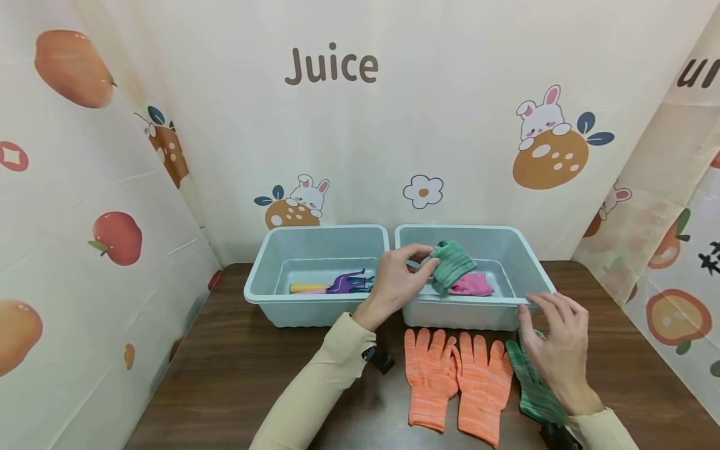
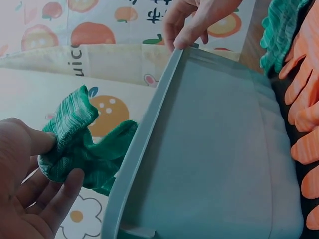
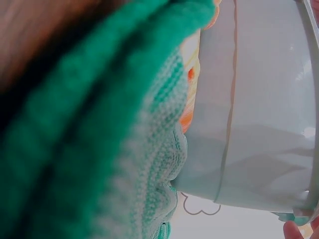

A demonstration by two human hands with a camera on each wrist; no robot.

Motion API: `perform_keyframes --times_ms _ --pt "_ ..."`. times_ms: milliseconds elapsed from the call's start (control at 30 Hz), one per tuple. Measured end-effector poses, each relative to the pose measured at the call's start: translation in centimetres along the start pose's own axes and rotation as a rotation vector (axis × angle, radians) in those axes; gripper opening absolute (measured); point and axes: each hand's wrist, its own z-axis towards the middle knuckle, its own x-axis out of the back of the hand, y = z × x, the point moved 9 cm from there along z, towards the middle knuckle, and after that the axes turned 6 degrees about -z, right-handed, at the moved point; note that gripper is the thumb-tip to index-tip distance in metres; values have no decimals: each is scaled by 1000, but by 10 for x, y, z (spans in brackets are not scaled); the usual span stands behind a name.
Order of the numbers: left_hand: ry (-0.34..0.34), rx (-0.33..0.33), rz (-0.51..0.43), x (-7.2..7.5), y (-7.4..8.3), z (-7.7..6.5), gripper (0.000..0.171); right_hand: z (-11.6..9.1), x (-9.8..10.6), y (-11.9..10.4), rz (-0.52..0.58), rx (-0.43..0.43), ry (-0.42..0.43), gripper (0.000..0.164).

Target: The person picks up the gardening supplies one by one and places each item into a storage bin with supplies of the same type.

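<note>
My left hand (image 1: 398, 278) pinches a bunched green knit glove (image 1: 453, 265) between thumb and fingers, over the right light-blue bin (image 1: 478, 312). In the left wrist view the same glove (image 2: 75, 144) hangs folded beside the bin's rim. Below it, inside that bin, lies a bundled pink cloth item (image 1: 472, 284), partly covered in the head view. At the bin's front right corner my right hand (image 1: 557, 344) grips the rim, thumb outside and fingers over the edge. Another green glove (image 1: 537, 387) lies on the table, partly hidden under the right hand and wrist.
Two orange gloves (image 1: 430, 378) lie flat side by side in front of the right bin. A second light-blue bin (image 1: 315, 303) stands to the left, holding a purple fork-like tool (image 1: 343, 284) and a yellow handle (image 1: 304, 288). A printed curtain (image 1: 349, 137) surrounds the brown table (image 1: 236, 375).
</note>
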Motion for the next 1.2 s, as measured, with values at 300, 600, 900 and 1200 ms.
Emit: perform_keyframes --times_ms 300,600,900,1200 --pt "10 5 -21 -4 -7 3 23 3 2 -2 22 34 34 51" --pt "6 17 -5 -10 -13 4 23 2 2 -2 23 37 36 52" --pt "1 57 -11 -14 -22 6 23 2 3 -1 18 44 37 51" --pt "-7 83 0 -18 -23 7 25 2 2 -2 16 56 47 54"
